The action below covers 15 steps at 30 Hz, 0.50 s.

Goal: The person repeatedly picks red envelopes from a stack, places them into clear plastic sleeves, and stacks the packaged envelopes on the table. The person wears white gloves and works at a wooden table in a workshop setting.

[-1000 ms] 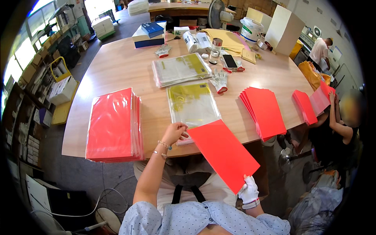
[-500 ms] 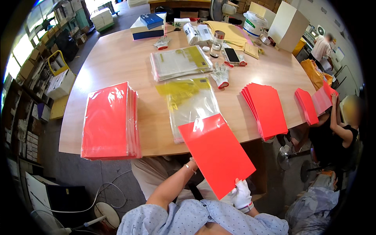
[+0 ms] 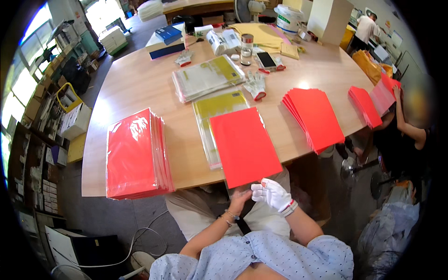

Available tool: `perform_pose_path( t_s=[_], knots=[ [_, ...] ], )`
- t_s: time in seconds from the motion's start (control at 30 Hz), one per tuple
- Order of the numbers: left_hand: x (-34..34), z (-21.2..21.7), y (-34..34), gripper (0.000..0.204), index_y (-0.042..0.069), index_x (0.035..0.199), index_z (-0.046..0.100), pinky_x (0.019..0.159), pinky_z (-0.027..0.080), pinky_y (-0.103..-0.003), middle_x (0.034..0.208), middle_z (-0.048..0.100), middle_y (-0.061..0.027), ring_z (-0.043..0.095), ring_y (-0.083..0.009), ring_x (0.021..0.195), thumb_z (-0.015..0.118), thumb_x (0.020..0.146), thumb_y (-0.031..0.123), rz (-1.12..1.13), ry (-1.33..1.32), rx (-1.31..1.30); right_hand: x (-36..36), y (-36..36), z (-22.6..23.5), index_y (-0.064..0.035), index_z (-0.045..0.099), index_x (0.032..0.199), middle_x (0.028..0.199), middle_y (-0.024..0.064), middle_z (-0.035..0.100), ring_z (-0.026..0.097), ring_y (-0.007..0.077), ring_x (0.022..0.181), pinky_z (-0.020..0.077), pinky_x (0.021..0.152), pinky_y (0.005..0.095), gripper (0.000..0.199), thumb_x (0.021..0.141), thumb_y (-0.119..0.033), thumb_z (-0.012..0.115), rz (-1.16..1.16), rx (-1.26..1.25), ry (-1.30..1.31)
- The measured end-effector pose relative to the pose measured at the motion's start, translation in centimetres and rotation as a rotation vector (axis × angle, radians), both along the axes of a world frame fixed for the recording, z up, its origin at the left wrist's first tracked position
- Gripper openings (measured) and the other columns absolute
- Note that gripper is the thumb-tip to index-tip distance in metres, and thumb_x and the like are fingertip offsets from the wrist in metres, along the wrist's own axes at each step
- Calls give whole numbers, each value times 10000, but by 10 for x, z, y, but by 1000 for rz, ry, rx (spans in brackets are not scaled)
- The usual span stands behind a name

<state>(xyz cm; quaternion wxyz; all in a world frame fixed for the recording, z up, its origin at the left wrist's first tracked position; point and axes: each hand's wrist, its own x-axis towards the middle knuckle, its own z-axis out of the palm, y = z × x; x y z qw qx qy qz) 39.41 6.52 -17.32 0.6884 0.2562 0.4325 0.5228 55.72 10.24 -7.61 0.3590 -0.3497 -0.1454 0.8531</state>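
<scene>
A red sheet (image 3: pixel 246 147) lies inside a clear plastic sleeve (image 3: pixel 267 122), its lower end reaching past the table's near edge. My bare left hand (image 3: pixel 239 201) has its fingers closed at the sleeve's lower edge, partly hidden beneath it. Beside it, my right hand (image 3: pixel 274 195), in a white glove with bare fingertips, is closed at the lower right part of the same edge. Under the sheet's upper left side lie more clear sleeves with a yellow-green print (image 3: pixel 219 106). To the right is a fanned stack of red sheets (image 3: pixel 313 119); to the left, a thick pile of sleeved red sheets (image 3: pixel 133 156).
A second stack of sleeves (image 3: pixel 207 77), a loose glove (image 3: pixel 255 86), a phone (image 3: pixel 267 59), a glass jar (image 3: pixel 246 49) and a white bucket (image 3: pixel 287 19) stand or lie farther back. At right, a co-worker's arm (image 3: pixel 406 112) reaches to another red stack (image 3: pixel 365 106).
The red sheet has turned straighter and moved away from me, onto the table's edge. My right hand has left its lower corner and come close to my left hand.
</scene>
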Motion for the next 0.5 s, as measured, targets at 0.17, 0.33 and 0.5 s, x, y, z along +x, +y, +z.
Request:
perform_pose_path(
  t_s=[0.17,0.33,0.5],
  knots=[
    [-52,25,-13,350,20,1158,546,843,429,-292,1140,576,-54,532,-161,1064,463,932,273,-72,118,-49,-31,-6,32,-26,592,830,811,99,583,581,240,735,456,647,329,66,794,-69,557,193,1234,-1131],
    [-48,21,-12,363,26,1062,604,735,465,-260,1019,631,-60,596,-122,903,404,942,304,49,-84,-120,-90,-8,17,-80,543,749,822,97,508,563,300,795,492,636,407,102,682,-122,607,284,1497,-1373],
    [-48,2,-15,376,12,1024,603,663,501,-276,963,653,-97,638,-170,838,357,902,269,232,-49,-279,-63,13,20,-52,533,699,809,71,555,568,208,728,486,564,331,129,761,-145,598,455,1606,-706]
  ],
)
